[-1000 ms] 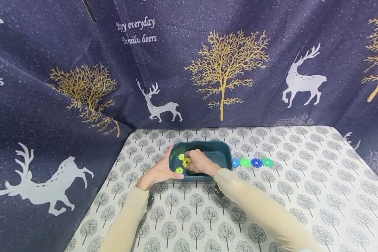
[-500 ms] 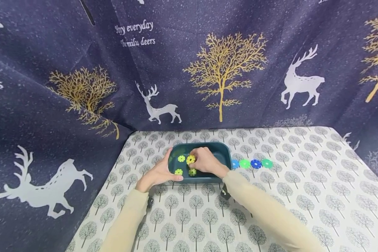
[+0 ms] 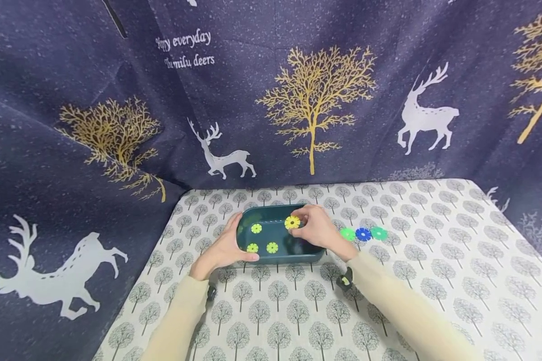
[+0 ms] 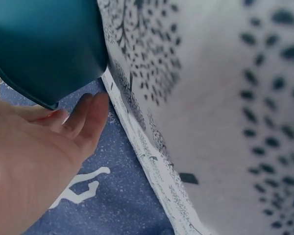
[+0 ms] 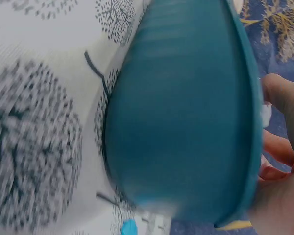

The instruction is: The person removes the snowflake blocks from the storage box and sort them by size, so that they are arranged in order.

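A dark teal plastic tub [image 3: 280, 260] stands on the table. My left hand [image 3: 223, 252] holds its left end in the head view, thumb over the front rim and fingers along the end. The left wrist view shows the same hand [image 4: 49, 152] at the tub's rim. Over the tub's right part, my right hand [image 3: 315, 228] pinches a yellow flower-shaped building disc [image 3: 292, 222] between thumb and fingers. Several yellow-green discs [image 3: 272, 247] lie flat inside, towards the left. In the right wrist view the tub's wall [image 5: 181, 112] hides the disc.
To the right of the tub, a bright green disc [image 3: 348, 234], a dark blue disc [image 3: 363, 234] and a sea-green disc [image 3: 379, 233] lie in a row. A light blue disc [image 5: 129, 227] shows in the right wrist view. A dark curtain [image 3: 235, 100] hangs behind the table.
My right hand has lifted the yellow disc and carried it rightward, uncovering a yellow-green disc beneath. The light blue disc has become hidden in the head view. My left hand keeps its hold.
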The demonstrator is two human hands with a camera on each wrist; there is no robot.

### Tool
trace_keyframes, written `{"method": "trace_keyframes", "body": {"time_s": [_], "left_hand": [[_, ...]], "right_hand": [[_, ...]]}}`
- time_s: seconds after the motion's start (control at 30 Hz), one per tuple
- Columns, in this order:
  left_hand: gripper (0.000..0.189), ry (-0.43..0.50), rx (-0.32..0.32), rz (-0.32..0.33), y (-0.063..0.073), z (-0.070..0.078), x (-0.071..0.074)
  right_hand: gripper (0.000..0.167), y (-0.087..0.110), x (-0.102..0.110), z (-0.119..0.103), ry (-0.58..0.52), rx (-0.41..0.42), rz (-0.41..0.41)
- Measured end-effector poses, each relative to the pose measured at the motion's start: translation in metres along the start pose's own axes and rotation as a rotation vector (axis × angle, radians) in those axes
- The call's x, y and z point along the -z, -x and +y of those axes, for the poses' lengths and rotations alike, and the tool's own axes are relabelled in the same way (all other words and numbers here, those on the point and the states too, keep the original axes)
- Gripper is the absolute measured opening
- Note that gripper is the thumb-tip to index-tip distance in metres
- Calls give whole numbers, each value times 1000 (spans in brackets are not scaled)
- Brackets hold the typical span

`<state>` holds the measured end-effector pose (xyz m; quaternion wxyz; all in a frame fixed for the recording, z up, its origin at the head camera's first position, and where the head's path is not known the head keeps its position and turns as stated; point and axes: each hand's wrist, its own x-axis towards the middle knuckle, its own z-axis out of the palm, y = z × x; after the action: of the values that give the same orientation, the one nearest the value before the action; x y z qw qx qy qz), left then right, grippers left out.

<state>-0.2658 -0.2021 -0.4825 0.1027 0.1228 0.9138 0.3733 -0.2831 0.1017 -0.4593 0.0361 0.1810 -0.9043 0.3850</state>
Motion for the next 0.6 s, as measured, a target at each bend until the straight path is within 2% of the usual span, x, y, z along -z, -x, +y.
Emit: {"method": "trace_keyframes", "body": {"time_s": [0.2,0.33,0.47,0.6], "left_hand": [[141,-31,-64,25,1,1,0],[142,-40,-69,26,2,0,0],[141,-31,-61,5,2,0,1],[142,-29,-51,-14,1,-1,2]], "right_hand": [[47,14,21,8,7,-6,46],[48,23,32,16,2,-47,62],[50,34,43,27,-33,-112,87],[51,46,53,42,-49,-140,99]]}}
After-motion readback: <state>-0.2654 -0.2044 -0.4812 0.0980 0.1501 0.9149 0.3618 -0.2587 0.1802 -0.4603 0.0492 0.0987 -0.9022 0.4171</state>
